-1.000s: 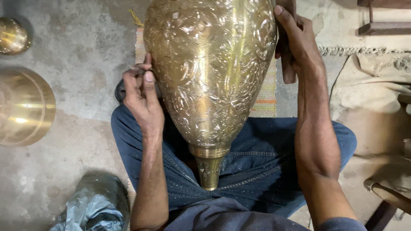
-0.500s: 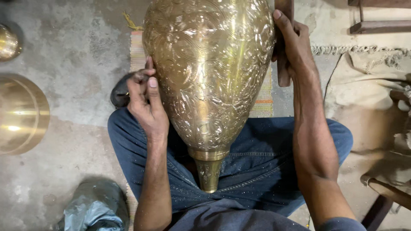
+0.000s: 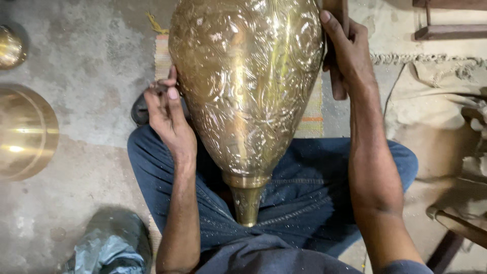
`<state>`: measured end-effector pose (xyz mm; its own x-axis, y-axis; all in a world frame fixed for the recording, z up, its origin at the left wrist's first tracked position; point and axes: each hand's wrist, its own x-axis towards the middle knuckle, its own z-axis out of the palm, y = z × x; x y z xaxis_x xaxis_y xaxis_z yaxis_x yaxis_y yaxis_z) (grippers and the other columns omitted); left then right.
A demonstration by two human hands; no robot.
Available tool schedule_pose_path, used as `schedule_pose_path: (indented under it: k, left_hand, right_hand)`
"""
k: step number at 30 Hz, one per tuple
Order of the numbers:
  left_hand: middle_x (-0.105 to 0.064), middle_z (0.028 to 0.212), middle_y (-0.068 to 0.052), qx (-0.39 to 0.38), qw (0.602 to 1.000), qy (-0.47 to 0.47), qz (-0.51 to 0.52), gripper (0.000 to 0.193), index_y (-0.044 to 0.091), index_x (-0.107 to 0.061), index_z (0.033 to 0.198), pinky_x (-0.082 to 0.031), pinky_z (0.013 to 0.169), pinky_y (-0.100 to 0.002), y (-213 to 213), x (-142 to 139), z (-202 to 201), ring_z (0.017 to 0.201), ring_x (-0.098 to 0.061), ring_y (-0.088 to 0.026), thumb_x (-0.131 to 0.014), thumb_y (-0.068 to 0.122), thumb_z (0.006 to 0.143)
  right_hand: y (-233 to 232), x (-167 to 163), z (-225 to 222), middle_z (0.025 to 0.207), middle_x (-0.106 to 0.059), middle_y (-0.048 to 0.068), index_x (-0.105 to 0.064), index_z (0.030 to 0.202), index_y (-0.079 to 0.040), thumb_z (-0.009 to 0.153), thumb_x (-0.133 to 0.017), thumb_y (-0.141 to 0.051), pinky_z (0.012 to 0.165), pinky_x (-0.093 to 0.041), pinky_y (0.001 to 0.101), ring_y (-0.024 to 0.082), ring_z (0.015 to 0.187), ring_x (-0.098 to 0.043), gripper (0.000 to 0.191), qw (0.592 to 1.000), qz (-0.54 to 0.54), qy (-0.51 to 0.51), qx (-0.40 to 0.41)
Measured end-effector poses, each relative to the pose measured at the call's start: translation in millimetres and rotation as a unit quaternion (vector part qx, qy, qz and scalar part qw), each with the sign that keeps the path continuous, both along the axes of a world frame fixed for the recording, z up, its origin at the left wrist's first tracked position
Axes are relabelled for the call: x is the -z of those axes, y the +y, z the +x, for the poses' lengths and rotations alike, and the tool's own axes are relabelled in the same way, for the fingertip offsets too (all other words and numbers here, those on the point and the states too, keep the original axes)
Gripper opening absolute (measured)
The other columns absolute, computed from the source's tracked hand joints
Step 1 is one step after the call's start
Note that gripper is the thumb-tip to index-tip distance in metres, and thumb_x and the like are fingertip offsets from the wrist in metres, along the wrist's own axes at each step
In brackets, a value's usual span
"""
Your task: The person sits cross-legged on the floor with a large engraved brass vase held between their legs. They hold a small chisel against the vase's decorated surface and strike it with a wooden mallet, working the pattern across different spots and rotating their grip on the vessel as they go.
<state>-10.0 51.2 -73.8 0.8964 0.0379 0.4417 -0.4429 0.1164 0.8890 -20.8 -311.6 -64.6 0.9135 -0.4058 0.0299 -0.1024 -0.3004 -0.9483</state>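
Fingers point(image 3: 170, 99) of the left hand point(image 3: 170, 122) are bunched together, pinching what looks like a small dark tool against the left flank of the engraved brass vase point(image 3: 248, 96). The vase lies neck-down across the person's lap, its narrow mouth resting on the blue jeans point(image 3: 314, 187). The right hand point(image 3: 347, 56) is wrapped around a dark wooden handle point(image 3: 336, 76) at the vase's right side, thumb laid up along the metal. Over the last second the left hand has crept slightly up the flank, while the vase barely stirred; steady, close work on the surface, I'd judge. No labels or signs show. A crumpled grey plastic bag point(image 3: 109, 246) lies at lower left, below a brass bowl point(image 3: 23, 132) on the concrete floor point(image 3: 86, 66).
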Motion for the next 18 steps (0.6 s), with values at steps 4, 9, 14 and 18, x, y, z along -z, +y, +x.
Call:
schedule_pose_path:
  k: [4, 9, 14, 18]
  left_hand:
    - [-0.064, 0.140, -0.015, -0.036, 0.998, -0.004, 0.060, 0.016, -0.001, -0.059, 0.125, -0.051, 0.118, -0.035, -3.4, -18.9, -4.7, 0.138, -0.062, -0.025, -0.056, 0.013, 0.117]
    - [-0.067, 0.135, -0.016, -0.013, 0.984, -0.070, 0.164, 0.016, 0.001, -0.071, 0.120, -0.065, 0.101, -0.036, -3.1, -45.4, -27.0, 0.113, -0.075, -0.021, -0.074, 0.005, 0.105]
    - [-0.077, 0.110, -0.011, 0.081, 0.987, -0.004, 0.139, 0.022, 0.000, -0.070, 0.121, -0.069, 0.085, -0.028, -14.0, -57.2, -28.4, 0.097, -0.080, -0.018, -0.077, -0.002, 0.100]
    - [-0.076, 0.123, -0.013, 0.092, 0.992, 0.013, 0.091, 0.017, 0.001, -0.069, 0.119, -0.070, 0.084, -0.028, -15.4, -60.8, -20.9, 0.099, -0.079, -0.017, -0.074, -0.003, 0.103]
  right_hand:
    - [5.5, -8.0, -2.3, 0.076, -0.062, 0.002, -0.065, 0.113, -0.002, 0.097, -0.069, -0.060, 0.045, -0.055, 0.0264, 0.009, 0.052, -0.060, 0.061, 1.000, 0.010, -0.027, -0.002]
    - [13.3, -44.5, -19.0, 0.092, -0.073, 0.009, -0.065, 0.122, 0.000, 0.103, -0.081, -0.039, 0.056, -0.062, 0.0255, 0.012, 0.068, -0.072, 0.046, 0.981, -0.165, -0.096, 0.033]
    - [29.5, -76.0, -46.6, 0.076, -0.071, 0.019, -0.062, 0.125, 0.005, 0.098, -0.090, -0.019, 0.053, -0.057, 0.0424, 0.029, 0.060, -0.071, 0.045, 0.892, -0.424, -0.157, -0.012]
    - [47.6, -85.8, -62.8, 0.113, -0.071, 0.024, -0.051, 0.139, 0.014, 0.101, -0.073, 0.004, 0.072, -0.061, 0.0392, 0.032, 0.088, -0.073, 0.045, 0.875, -0.427, -0.217, -0.073]
